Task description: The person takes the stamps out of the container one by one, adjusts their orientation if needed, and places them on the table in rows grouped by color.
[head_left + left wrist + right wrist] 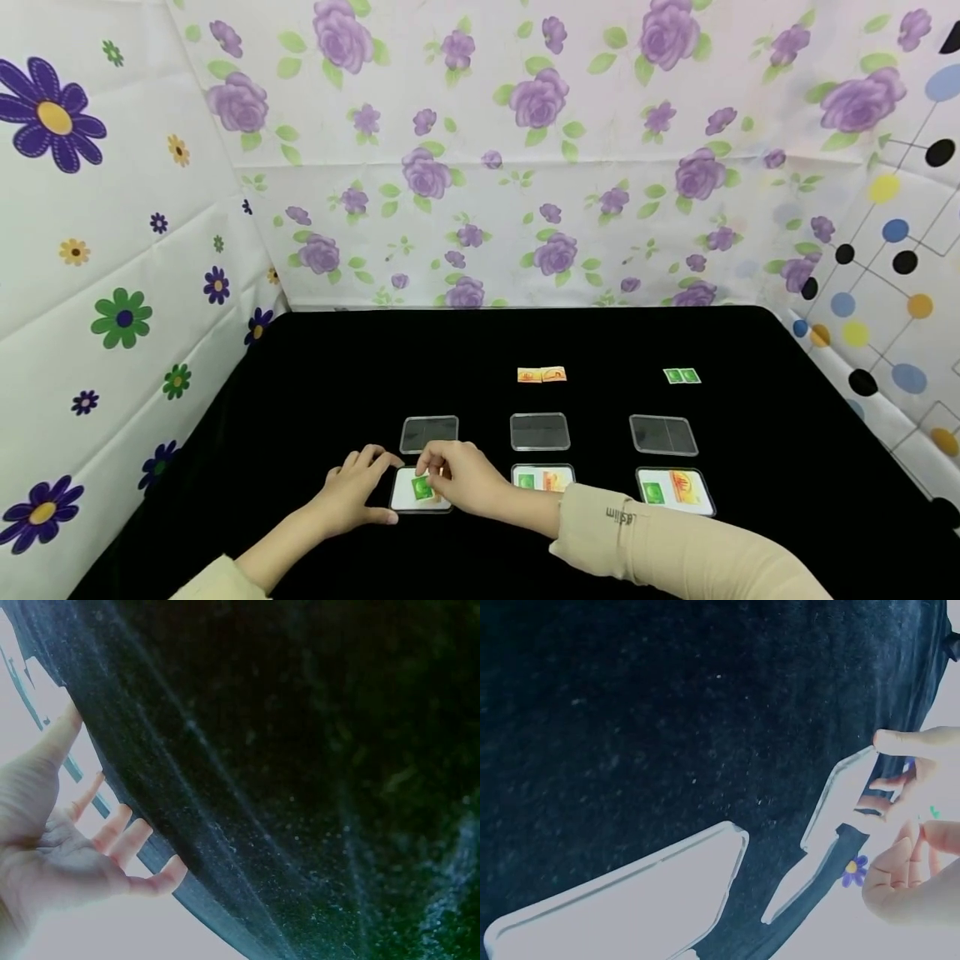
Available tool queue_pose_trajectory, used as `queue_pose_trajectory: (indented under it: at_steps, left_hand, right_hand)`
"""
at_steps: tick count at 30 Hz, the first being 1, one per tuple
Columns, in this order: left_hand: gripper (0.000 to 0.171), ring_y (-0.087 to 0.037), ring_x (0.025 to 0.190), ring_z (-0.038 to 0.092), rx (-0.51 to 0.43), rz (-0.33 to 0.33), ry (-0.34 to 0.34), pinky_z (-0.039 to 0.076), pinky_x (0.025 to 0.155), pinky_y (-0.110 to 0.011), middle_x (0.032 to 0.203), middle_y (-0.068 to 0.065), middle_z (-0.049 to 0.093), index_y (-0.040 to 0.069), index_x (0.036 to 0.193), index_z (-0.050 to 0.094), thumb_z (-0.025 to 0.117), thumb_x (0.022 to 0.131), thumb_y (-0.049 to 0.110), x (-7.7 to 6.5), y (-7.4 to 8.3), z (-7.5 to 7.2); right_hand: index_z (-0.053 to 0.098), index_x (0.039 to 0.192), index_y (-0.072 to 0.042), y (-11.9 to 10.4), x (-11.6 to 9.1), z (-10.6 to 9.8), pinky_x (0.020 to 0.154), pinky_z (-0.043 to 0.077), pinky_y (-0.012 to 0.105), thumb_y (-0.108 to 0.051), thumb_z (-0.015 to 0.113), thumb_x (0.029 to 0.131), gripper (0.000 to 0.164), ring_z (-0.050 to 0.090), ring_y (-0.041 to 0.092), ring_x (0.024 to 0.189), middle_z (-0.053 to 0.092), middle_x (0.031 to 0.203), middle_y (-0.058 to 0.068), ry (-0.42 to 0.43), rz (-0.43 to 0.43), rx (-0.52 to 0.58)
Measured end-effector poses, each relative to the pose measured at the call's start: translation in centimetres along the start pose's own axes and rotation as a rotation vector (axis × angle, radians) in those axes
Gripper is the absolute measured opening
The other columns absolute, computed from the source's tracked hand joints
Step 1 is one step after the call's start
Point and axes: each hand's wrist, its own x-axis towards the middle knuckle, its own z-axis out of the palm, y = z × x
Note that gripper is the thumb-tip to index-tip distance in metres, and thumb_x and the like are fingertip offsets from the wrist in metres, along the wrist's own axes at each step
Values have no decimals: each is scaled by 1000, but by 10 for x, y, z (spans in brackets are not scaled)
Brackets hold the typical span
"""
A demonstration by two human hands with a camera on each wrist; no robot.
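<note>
A small green square paper card is held tilted over a white rectangular insert in a shallow clear plastic case — contact beneath cannot be told. The card's right edge appears pinched by the right hand, whose grip is placed just right of it. The case is laid with its long axis left to right; its left end is flanked by the left hand, fingers spread. Beyond, three clear plastic rimmed panels are lined up on the black cloth-covered surface — itself backed by white rose-printed fabric.
</note>
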Motion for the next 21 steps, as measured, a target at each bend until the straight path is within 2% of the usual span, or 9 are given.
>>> queue_pose_trajectory:
  at_steps: [6,12,21]
  left_hand:
    - [65,-35,108,50,-5,-14,-13,42,80,-64,121,-13,50,15,115,54,85,61,33,2,3,0]
    - [65,-32,105,49,2,-25,-58,43,80,-62,116,-12,49,12,116,53,85,64,32,4,7,0]
    - [64,-27,100,48,25,-21,-56,44,80,-60,110,-8,50,12,117,52,84,64,32,3,6,-1]
  right_hand:
    - [63,90,-1,2,-6,-11,54,38,12,7,58,85,10,41,-2,56,60,73,10,9,-8,22]
    - [63,87,-2,5,-18,-22,51,38,14,9,59,82,12,41,-1,54,59,69,7,44,18,-27]
    - [63,88,-2,8,-33,-43,54,40,16,7,60,85,10,43,-1,58,59,73,7,93,42,-11]
